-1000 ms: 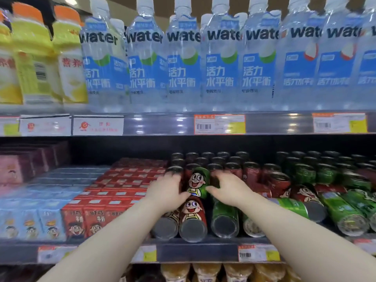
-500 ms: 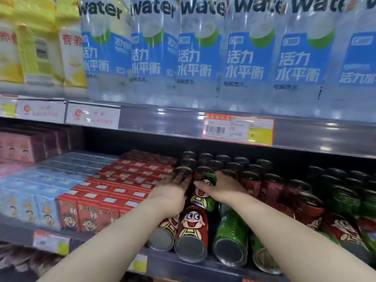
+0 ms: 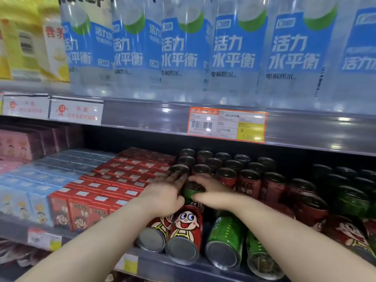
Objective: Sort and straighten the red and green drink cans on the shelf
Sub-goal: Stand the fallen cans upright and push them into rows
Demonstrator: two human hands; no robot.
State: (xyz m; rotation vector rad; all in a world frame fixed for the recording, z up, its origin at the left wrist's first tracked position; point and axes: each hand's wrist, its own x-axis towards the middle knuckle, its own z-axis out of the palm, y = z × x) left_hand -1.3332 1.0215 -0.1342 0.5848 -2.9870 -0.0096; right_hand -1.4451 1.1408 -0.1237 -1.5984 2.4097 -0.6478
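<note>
A green can (image 3: pixel 192 192) stands upright between my hands on the lower shelf. My left hand (image 3: pixel 163 195) presses its left side and my right hand (image 3: pixel 211 193) wraps its right side and top. Below the hands, two red cans (image 3: pixel 186 231) with a cartoon face lie on their sides, bottoms toward me. To their right lie two green cans (image 3: pixel 225 239), also on their sides. Upright red cans (image 3: pixel 248 183) stand in rows behind, and upright green cans (image 3: pixel 354 200) at the right.
Red drink cartons (image 3: pixel 114 184) and blue cartons (image 3: pixel 26 198) fill the shelf to the left. The upper shelf rail (image 3: pixel 142 119) carries a price tag (image 3: pixel 226 124), with water bottles (image 3: pixel 183 47) above. A fallen red can (image 3: pixel 350 231) lies at the right.
The view has moved closer and lower toward the shelf. Both hands have closed in on the green can, which now stands upright rather than leaning toward me.
</note>
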